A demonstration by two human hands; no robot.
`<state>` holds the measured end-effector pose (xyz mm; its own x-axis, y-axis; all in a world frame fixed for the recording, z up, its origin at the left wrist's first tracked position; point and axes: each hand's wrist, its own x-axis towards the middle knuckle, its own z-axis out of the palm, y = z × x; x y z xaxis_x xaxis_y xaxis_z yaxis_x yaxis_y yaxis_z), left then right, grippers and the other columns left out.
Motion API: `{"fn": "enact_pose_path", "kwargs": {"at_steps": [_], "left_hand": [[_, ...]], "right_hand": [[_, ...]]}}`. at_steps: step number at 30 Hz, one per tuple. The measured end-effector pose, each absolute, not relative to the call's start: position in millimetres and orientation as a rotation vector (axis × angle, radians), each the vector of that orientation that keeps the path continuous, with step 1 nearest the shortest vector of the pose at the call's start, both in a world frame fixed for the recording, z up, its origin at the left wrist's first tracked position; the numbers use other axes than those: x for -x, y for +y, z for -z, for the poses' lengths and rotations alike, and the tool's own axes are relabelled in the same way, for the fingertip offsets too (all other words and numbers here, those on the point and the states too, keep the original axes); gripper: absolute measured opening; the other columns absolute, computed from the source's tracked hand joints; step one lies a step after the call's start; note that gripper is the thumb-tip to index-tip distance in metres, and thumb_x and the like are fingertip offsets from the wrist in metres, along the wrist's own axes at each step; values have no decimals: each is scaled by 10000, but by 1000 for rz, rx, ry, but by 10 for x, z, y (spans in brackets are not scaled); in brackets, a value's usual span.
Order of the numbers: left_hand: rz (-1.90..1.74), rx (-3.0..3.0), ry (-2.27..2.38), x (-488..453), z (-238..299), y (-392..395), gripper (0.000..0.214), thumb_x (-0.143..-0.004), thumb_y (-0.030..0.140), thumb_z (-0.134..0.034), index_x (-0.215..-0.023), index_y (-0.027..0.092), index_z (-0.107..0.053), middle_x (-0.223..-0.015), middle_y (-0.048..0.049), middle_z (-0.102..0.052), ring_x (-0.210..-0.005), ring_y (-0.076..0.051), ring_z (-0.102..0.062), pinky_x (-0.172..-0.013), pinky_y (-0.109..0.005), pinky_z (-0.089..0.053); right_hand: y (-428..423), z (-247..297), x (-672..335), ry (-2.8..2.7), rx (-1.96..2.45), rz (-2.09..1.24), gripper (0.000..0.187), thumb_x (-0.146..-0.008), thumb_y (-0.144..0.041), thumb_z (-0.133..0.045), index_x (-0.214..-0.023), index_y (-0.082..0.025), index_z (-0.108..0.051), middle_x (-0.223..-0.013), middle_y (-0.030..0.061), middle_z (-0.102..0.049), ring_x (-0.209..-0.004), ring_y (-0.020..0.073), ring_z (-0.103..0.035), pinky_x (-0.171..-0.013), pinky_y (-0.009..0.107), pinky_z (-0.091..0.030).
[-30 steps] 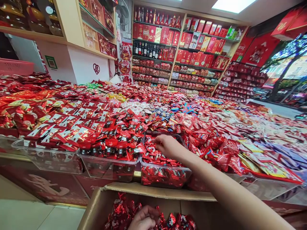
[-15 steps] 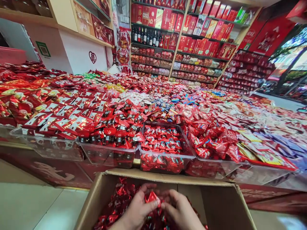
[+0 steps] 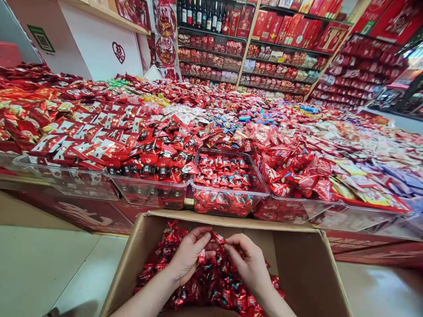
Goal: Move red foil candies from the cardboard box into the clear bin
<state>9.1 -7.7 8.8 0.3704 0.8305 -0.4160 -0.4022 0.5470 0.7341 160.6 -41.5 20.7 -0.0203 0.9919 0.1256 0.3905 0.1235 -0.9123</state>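
Observation:
My left hand [image 3: 189,254] is above an open cardboard box [image 3: 306,268], its fingers closed around red wrapped candy. One red wrapped candy [image 3: 217,238] shows at its fingertips, and a second red-and-white wrapper [image 3: 201,256] lies against its fingers. From the other side my right hand [image 3: 248,260] pinches the near end of the candy at the left fingertips with thumb and forefinger. Beneath both hands, loose red foil-wrapped candies [image 3: 211,281] cover the box floor, more of them on the left side. The inside of my left palm is partly hidden.
Just beyond the box, a clear plastic bin [image 3: 228,193] holds similar small red candies, filled below its rim. Bins of black-and-red packets [image 3: 155,163] and larger red packets [image 3: 294,176] flank it. Behind lies a broad candy display, then shelves [image 3: 211,57] with bottles and boxes.
The view has tilted down, showing more of the box and forearms. My hands have drawn slightly apart, with the candy now stretched between the fingertips of both.

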Motion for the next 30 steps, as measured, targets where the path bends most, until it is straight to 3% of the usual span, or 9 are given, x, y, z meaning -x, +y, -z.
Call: {"fn": "enact_pose_path", "kwargs": {"at_steps": [4,13,21,30], "left_hand": [[-836,-551,827,-107,-132,-93,221,-707,225,-564,-921,193,-519,-765,15,-575,-665,-88,-567,-476,-141,-461],[-805,-589,823,-116,-207,-87,221,-709,186,-539,-926,183,-503,-967,-43,-582,-823,-166,-572,-551,-210,-502],[-754,-601,934,-137,-90,-98,304,-580,171,-643,-851,186,-507,-781,7,-600,-662,-111,-557,-505,-200,-483],[-719,-699,1111,-147,-61,-92,276,-554,209,-636,-780,173,-482,-662,28,-579,-538,-89,-524,-383,-159,-433]], "right_hand": [[-439,-223,-1582,-1801,1297,-672,162,-770,-179,-401,-804,-198,-558,-824,57,-544,-790,148,-499,-707,278,-407],[-430,-149,-1579,-1690,1402,-698,74,-720,-211,-484,-776,-185,-524,-888,66,-511,-735,135,-501,-593,233,-428],[-415,-74,-1566,-1655,1455,-717,103,-749,-135,-404,-761,-189,-492,-803,37,-534,-771,132,-501,-678,240,-410],[-421,-149,-1547,-2062,1295,-444,209,-727,-139,-470,-923,-209,-482,-916,56,-526,-840,167,-463,-717,306,-403]]}}
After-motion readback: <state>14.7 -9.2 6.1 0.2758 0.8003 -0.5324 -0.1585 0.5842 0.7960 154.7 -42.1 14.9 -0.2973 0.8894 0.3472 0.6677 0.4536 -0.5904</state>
